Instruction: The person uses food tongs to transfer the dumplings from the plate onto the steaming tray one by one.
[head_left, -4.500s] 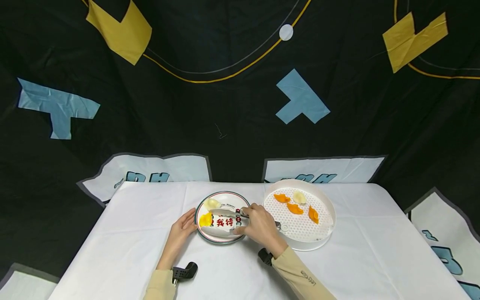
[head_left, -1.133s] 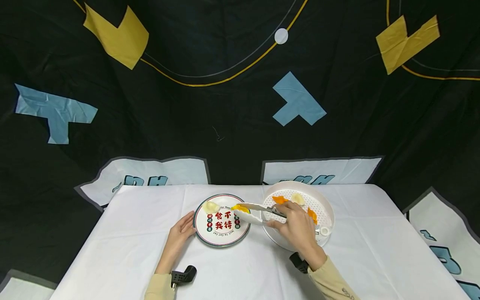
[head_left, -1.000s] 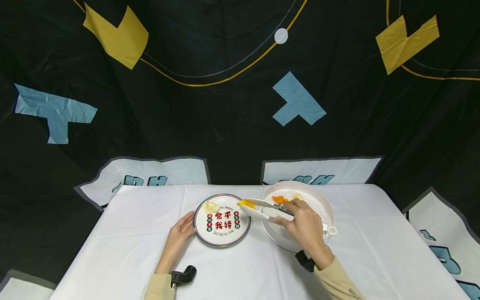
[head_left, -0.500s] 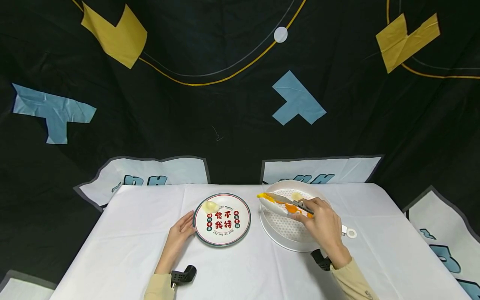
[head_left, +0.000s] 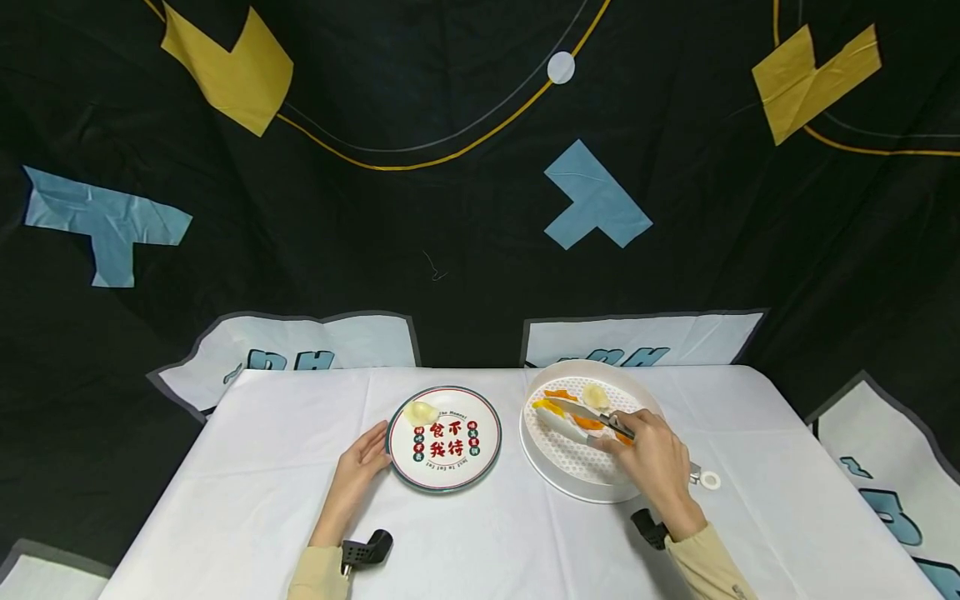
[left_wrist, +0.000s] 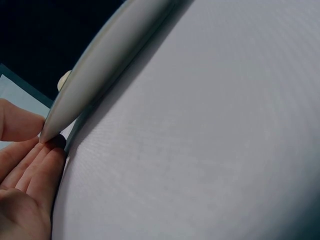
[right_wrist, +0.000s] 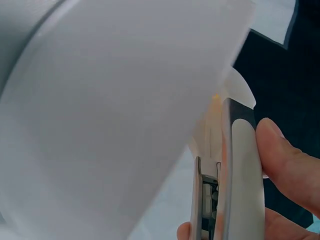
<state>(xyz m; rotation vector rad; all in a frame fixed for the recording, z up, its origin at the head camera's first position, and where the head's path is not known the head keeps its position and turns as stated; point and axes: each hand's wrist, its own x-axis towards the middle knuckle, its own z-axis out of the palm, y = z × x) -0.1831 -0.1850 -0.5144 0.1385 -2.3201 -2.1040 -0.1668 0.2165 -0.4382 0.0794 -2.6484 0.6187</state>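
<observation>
My left hand (head_left: 360, 462) pinches the left rim of a round white plate (head_left: 450, 471) with red lettering; in the left wrist view the thumb lies over the plate's edge (left_wrist: 100, 65), fingers under it. One pale dumpling-shaped piece (head_left: 421, 414) sits on the plate. My right hand (head_left: 656, 458) grips white-tipped tongs (head_left: 562, 424), whose handle (right_wrist: 247, 175) fills part of the right wrist view. Between the tong tips is a yellow dumpling-shaped piece (head_left: 546, 406), over a white round steamer tray (head_left: 536, 471) with a perforated base. Whether it touches the base, I cannot tell.
Inside the tray are a pale piece (head_left: 596, 396) and orange pieces, one (head_left: 560, 394) behind the tongs and another (head_left: 588, 423) partly covered by them. A white cloth (head_left: 480, 550) covers the table. Behind it hangs a black backdrop (head_left: 375, 250).
The yellow piece, on the plate between the tong arms at first, has travelled right in the tongs to the tray and come lower there. My left hand has stayed on the plate.
</observation>
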